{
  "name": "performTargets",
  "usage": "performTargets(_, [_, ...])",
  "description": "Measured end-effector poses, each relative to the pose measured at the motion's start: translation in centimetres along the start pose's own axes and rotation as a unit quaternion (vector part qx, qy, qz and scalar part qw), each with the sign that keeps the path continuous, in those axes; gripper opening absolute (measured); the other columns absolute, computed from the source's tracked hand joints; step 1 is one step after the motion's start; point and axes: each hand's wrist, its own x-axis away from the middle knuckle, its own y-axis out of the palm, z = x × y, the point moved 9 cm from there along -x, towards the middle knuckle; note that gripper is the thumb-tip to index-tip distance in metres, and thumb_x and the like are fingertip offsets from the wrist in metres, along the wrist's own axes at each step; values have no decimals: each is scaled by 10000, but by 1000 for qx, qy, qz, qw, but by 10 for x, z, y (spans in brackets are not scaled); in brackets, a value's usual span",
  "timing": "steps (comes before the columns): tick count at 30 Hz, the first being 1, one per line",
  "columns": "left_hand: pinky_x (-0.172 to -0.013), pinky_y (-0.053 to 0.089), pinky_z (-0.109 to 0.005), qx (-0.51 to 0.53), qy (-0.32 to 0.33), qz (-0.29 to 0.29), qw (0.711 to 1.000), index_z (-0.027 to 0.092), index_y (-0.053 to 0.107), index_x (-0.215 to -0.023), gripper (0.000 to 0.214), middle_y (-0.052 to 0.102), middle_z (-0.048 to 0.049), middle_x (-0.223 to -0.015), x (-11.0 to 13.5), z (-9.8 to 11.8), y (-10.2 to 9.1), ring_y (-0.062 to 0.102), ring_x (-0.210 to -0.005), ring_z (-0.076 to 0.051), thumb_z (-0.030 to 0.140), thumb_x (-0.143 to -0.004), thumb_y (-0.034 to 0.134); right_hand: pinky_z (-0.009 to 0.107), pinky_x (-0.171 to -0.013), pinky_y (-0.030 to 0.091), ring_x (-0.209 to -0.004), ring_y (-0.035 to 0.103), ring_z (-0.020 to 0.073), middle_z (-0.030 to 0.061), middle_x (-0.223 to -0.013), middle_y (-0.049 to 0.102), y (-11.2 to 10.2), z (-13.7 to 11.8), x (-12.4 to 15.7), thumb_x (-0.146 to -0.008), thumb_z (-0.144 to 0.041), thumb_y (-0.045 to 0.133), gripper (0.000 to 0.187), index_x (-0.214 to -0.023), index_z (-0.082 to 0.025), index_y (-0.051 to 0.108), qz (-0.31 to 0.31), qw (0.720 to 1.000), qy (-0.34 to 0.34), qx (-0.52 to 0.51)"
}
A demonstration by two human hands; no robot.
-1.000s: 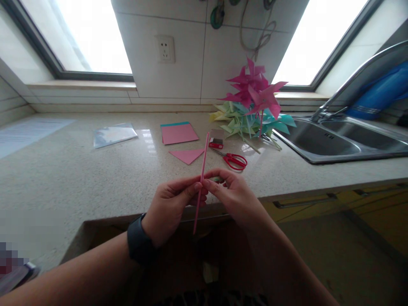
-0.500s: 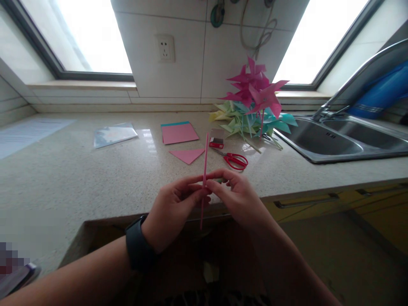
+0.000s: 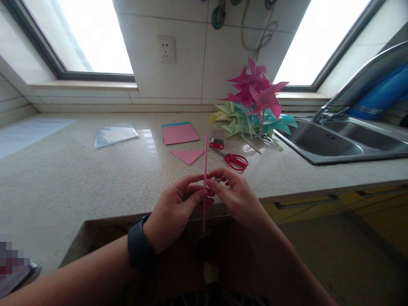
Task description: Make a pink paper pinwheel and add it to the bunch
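A thin pink stick stands nearly upright in front of the counter edge. My left hand, with a dark watch on its wrist, pinches the stick at its middle. My right hand meets it from the right, fingertips closed on the same spot of the stick; whether something small is also between those fingers I cannot make out. On the counter just beyond lie a pink paper triangle, red scissors and a small red box.
A stack of pink and teal paper sheets and a clear plastic bag lie farther back. Pink, green and teal paper pinwheels are piled beside the steel sink at right. A printed sheet lies far left.
The stick has gone from leaning left at the bottom to nearly upright, and both hands shifted slightly right with it.
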Motion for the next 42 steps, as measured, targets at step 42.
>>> performTargets(42, [-730,583,-326,-113,-59,62,990,142,738,-929,216,761,-67,-863,2,1,-10,701,-769,-187,334,-832,727,368,-816,473,-900,658,196,27,-942,736,3,-3,-5,-909,-279,646,129,-985,-230,739,-33,999,-2,-15])
